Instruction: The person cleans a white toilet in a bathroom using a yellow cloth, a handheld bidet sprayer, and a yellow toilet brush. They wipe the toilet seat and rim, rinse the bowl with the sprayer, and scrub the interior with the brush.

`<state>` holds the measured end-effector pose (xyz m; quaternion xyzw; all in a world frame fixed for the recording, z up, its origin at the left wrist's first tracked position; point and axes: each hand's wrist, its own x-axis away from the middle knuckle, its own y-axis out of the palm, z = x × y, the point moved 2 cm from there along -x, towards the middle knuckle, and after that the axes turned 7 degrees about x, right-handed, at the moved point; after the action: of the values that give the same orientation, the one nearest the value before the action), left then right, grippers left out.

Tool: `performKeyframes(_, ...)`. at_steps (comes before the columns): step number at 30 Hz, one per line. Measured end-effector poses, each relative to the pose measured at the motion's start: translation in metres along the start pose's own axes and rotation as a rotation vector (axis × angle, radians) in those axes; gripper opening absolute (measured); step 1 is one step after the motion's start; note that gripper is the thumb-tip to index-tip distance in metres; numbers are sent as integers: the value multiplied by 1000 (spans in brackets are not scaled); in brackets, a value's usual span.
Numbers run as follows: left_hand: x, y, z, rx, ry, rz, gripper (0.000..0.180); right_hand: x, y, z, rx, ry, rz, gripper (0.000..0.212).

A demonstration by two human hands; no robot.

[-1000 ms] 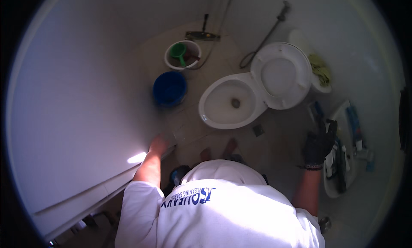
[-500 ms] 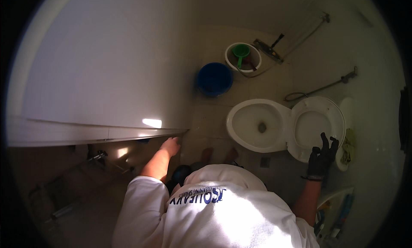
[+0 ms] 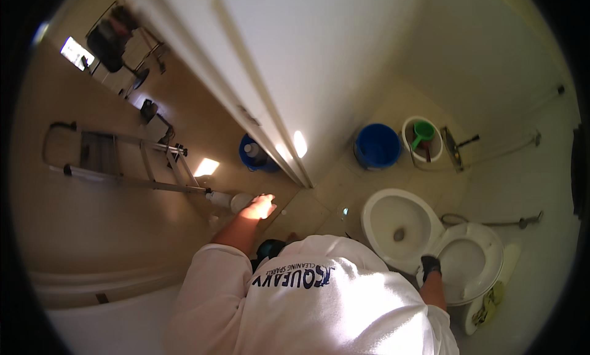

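My left hand (image 3: 263, 206) is bare and brightly sunlit, held out over the floor at the doorway. Its fingers reach loosely to the right, and I see nothing in them. Just behind its wrist is a whitish rounded object (image 3: 241, 202) whose kind I cannot make out. My right hand (image 3: 430, 266), in a dark glove, is low over the toilet where bowl and seat meet. Its fingers are dark and bunched in view, so their grip is unclear. The toilet bowl (image 3: 375, 218) is uncovered, and its seat and lid (image 3: 495, 256) are raised against the tank.
A white door (image 3: 261, 118) stands ajar to the left. Beyond it are a blue bucket with a bottle (image 3: 253, 164) and a metal ladder (image 3: 132, 177). Inside are a blue bucket (image 3: 377, 147), a white bucket (image 3: 437, 153) with a green dipper (image 3: 423, 131), and a floor squeegee (image 3: 453, 151).
The view has swung left, showing the ladder and the room past the door. My right hand has come from beside the raised seat to the bowl's hinge side. My left arm stays outstretched.
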<state>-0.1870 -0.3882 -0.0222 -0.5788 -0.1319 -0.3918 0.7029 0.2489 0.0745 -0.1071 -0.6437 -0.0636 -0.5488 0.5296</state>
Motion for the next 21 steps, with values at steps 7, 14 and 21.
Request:
performKeyframes(7,20,44,-192,252,-205,180,41,18,3,-39,116,-106,34,32)
performKeyframes(14,85,80,-282,377,-411,144,35,6,-73,-100,343,-214,136,33)
performKeyframes(21,110,118,-315,544,-459,195,32,16,-192,-224,58,-138,281,31)
